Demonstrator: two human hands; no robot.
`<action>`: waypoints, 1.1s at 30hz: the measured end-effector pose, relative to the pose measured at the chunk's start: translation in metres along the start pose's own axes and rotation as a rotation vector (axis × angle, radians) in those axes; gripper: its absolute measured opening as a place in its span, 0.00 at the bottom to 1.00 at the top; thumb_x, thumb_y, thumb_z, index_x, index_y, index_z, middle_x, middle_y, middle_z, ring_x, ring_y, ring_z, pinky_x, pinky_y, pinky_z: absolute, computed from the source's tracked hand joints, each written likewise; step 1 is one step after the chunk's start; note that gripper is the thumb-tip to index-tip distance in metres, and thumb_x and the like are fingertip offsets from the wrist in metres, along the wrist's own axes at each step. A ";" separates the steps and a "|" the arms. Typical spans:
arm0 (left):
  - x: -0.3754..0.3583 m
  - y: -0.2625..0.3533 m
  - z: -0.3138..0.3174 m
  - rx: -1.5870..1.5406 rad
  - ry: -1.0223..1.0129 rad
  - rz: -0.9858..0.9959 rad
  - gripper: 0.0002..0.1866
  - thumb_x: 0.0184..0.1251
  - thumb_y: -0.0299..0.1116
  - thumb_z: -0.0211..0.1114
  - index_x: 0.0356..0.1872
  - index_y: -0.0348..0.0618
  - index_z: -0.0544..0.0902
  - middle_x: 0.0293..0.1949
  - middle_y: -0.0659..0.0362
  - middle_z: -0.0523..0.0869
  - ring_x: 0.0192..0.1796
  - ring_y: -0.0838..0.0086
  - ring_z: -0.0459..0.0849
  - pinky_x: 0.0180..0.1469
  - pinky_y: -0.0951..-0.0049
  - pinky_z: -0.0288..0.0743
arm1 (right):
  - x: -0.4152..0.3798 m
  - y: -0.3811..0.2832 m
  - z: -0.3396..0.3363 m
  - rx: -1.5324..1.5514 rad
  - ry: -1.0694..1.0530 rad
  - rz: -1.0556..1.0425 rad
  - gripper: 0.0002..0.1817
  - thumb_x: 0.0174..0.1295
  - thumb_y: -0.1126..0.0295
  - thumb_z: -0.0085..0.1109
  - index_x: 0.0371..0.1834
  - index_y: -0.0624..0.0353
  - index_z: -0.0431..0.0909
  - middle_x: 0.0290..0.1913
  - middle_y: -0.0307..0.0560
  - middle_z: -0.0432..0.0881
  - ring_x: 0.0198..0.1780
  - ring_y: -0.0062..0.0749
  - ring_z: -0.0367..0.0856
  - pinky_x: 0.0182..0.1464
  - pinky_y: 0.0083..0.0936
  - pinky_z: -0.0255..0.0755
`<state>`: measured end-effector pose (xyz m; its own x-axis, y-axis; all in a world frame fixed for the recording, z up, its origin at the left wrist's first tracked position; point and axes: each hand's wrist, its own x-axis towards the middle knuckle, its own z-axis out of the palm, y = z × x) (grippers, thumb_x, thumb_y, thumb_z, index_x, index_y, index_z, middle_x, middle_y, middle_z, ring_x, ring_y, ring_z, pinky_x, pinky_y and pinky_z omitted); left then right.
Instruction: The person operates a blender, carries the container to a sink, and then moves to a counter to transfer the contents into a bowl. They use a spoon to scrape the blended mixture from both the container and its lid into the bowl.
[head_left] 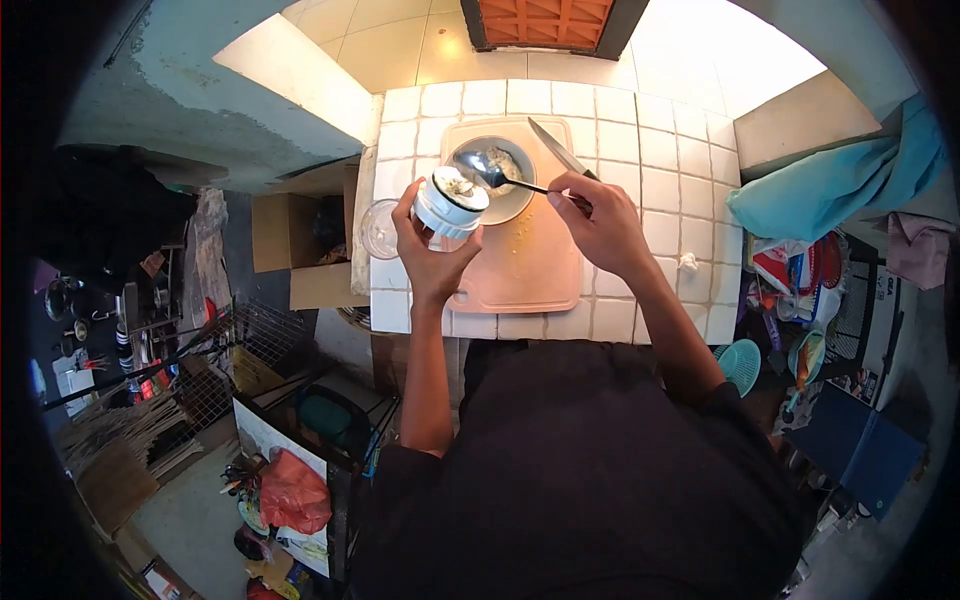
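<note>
My left hand (436, 264) is wrapped round a white ridged cup (447, 212), tilted, with whitish food inside it. In my right hand (606, 222) is a metal spoon (478, 170), its bowl end beside the cup's rim. Under the spoon stands a pale bowl (520, 205) holding a light mash. That bowl rests on a pinkish-tan cutting board (510, 278), where small yellow crumbs (522, 231) lie. A knife (559, 146) lies across the board's right edge, its handle end near my right hand. A clear round container (380, 230) is left of the cup, partly hidden by my left hand.
The white tiled counter (667, 160) carries a small white lump (688, 262) on the right. A teal cloth (840, 180) hangs beyond the counter's right edge. Left of the counter stands an open cardboard box (275, 235). A turquoise basket (740, 365) sits below right.
</note>
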<state>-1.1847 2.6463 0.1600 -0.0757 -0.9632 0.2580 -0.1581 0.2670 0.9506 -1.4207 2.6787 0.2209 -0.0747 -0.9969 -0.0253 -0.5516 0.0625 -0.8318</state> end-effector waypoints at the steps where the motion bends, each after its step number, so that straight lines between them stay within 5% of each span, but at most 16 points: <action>1: 0.002 0.000 0.001 0.001 0.000 0.000 0.50 0.43 0.23 0.80 0.70 0.43 0.61 0.63 0.50 0.71 0.61 0.64 0.79 0.63 0.64 0.78 | 0.002 0.001 0.001 -0.032 -0.023 -0.003 0.09 0.67 0.63 0.58 0.40 0.56 0.83 0.19 0.47 0.74 0.22 0.38 0.74 0.31 0.37 0.68; 21: -0.002 -0.008 0.005 -0.001 -0.005 0.009 0.50 0.42 0.18 0.79 0.70 0.44 0.61 0.70 0.50 0.67 0.67 0.61 0.75 0.65 0.63 0.78 | 0.013 0.056 0.021 -0.136 0.128 0.045 0.09 0.63 0.62 0.62 0.37 0.53 0.87 0.22 0.43 0.83 0.26 0.36 0.82 0.35 0.34 0.73; 29: 0.003 -0.005 0.006 -0.317 0.047 -0.223 0.45 0.46 0.20 0.79 0.66 0.43 0.63 0.62 0.54 0.71 0.62 0.67 0.78 0.63 0.66 0.78 | 0.019 0.068 0.026 0.390 0.082 0.113 0.09 0.65 0.67 0.64 0.34 0.64 0.83 0.16 0.31 0.67 0.20 0.14 0.59 0.24 0.21 0.53; 33: 0.003 0.002 0.012 -0.369 0.093 -0.300 0.42 0.48 0.21 0.78 0.64 0.43 0.64 0.60 0.55 0.71 0.60 0.69 0.78 0.62 0.67 0.79 | 0.007 0.062 0.019 0.447 0.080 0.099 0.10 0.67 0.68 0.63 0.35 0.65 0.83 0.18 0.28 0.68 0.22 0.10 0.59 0.24 0.19 0.52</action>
<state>-1.1970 2.6447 0.1609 0.0107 -0.9992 -0.0388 0.2017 -0.0359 0.9788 -1.4397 2.6746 0.1582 -0.1826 -0.9792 -0.0880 -0.1281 0.1125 -0.9854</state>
